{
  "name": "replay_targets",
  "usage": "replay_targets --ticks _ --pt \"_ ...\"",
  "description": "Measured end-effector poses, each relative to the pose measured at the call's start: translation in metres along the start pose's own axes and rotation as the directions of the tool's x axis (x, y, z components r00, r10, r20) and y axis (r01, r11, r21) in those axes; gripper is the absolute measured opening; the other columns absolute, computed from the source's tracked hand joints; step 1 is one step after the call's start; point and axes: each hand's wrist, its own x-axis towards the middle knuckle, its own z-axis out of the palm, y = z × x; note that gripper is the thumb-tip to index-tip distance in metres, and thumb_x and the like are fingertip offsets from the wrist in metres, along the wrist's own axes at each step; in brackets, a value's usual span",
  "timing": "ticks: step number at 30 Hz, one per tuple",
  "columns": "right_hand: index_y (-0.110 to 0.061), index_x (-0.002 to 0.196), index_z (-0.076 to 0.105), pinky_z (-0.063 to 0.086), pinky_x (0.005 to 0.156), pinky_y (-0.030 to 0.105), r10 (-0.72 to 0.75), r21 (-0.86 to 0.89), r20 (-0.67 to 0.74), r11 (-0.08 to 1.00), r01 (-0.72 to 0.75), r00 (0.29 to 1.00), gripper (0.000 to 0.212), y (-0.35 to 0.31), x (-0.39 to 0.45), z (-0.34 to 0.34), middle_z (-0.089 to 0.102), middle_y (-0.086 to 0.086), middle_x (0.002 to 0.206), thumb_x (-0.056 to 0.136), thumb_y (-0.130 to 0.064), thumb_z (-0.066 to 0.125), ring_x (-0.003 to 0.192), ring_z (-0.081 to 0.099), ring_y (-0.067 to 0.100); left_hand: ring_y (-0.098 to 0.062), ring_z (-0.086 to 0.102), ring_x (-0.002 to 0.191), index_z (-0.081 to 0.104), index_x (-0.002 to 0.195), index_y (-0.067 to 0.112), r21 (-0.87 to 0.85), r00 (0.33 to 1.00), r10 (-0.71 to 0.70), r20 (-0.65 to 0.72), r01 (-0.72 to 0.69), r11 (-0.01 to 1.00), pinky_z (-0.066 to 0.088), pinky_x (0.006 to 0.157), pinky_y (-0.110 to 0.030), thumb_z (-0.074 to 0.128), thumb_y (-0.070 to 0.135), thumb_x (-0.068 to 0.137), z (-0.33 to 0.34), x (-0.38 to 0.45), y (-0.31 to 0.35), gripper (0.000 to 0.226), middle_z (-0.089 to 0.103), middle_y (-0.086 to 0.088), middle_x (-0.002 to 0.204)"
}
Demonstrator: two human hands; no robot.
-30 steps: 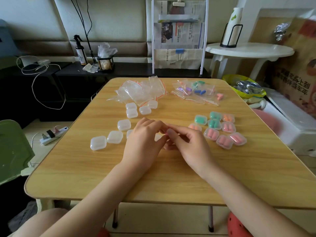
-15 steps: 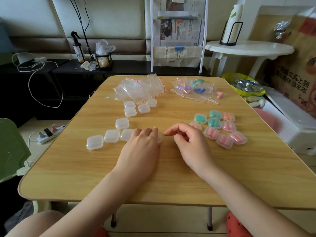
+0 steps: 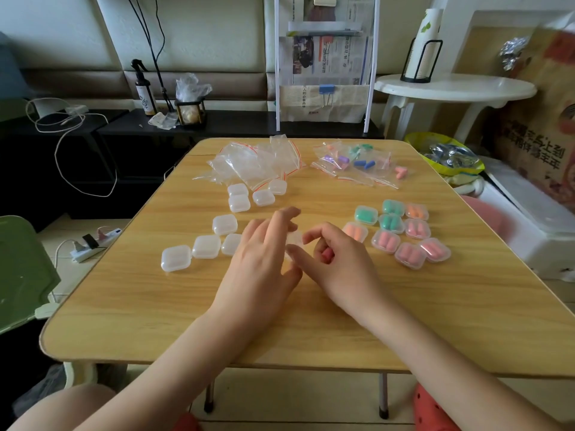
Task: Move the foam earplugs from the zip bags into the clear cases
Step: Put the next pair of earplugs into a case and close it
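- The left hand (image 3: 261,259) hovers over the middle of the wooden table (image 3: 311,331), fingers spread and fairly straight, holding nothing that can be seen.
- The right hand (image 3: 339,269) is just beside it, fingers curled; a pink earplug (image 3: 326,254) shows inside the curl, gripped there.
- Between the 2 hands sits a clear case (image 3: 294,239), partly hidden by the left fingers; whether either hand touches it I cannot tell.
- Left of the hands lie the empty cases (image 3: 175,258): 3 in a row near the left hand, 1 just behind that row, and 4 more (image 3: 239,202) farther back.
- Behind those 4, a heap of empty zip bags (image 3: 255,163) with red seals lies at the far edge.
- At the far right of the table, full bags (image 3: 357,164) hold purple, blue, green and pink earplugs.
- 1 pink pair (image 3: 399,172) lies at the right edge of that heap; whether it is bagged is unclear.
- Right of the hands stand the filled cases (image 3: 407,231), touching one another: 3 green, the others pink or orange.
- The filled case nearest the right hand is orange (image 3: 354,231).
- Beyond the table stand a white magazine rack (image 3: 323,63) and a round white side table (image 3: 454,90).
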Motion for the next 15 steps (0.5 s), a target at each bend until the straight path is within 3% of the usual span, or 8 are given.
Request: replay_targets --ticks 4,8,12,15 --pt "-0.019 0.09 0.063 0.034 0.054 0.015 0.012 0.111 0.014 0.994 -0.013 1.0 0.02 -0.0003 0.0005 -0.0019 0.045 -0.007 0.063 0.086 -0.038 0.062 0.056 0.041 0.002 -0.008 0.046 0.102 0.043 0.124 0.019 -0.038 0.999 0.034 -0.012 -0.035 0.999 0.029 0.089 -0.005 0.075 0.003 0.07 -0.0012 0.0001 -0.0012 0.064 0.056 0.009 0.108" --pt "-0.015 0.074 0.06 0.033 0.055 0.019 -0.021 0.244 0.035 0.97 0.012 0.999 0.022 0.0 0.001 -0.0052 0.046 -0.009 0.059 0.092 -0.027 0.057 0.058 0.042 0.004 -0.008 0.051 0.093 0.062 0.109 0.008 -0.002 0.996 0.077 -0.048 -0.077 0.997 0.035 0.082 -0.014 0.074 0.02 0.073 -0.0017 0.003 -0.0031 0.039 0.066 0.001 0.103" --pt "-0.008 0.062 0.047 0.027 0.051 0.019 -0.037 0.267 0.032 0.963 0.027 0.999 0.033 -0.0003 0.0016 -0.0047 0.038 -0.006 0.055 0.085 -0.031 0.049 0.056 0.037 0.005 -0.011 0.058 0.09 0.065 0.103 0.009 -0.014 0.996 0.083 -0.038 -0.084 0.996 0.042 0.079 -0.019 0.08 0.021 0.069 -0.0026 0.0033 -0.002 0.039 0.068 0.0 0.101" --pt "-0.005 0.066 0.054 0.029 0.053 0.018 -0.012 0.26 0.027 0.966 0.005 1.0 0.033 0.0019 0.0026 -0.0037 0.041 -0.009 0.053 0.087 -0.029 0.046 0.056 0.039 0.004 -0.013 0.065 0.085 0.064 0.096 0.012 -0.042 0.998 0.036 -0.055 -0.039 0.998 0.051 0.07 -0.024 0.083 0.025 0.067 -0.0059 0.0033 0.0006 0.037 0.067 0.007 0.099"
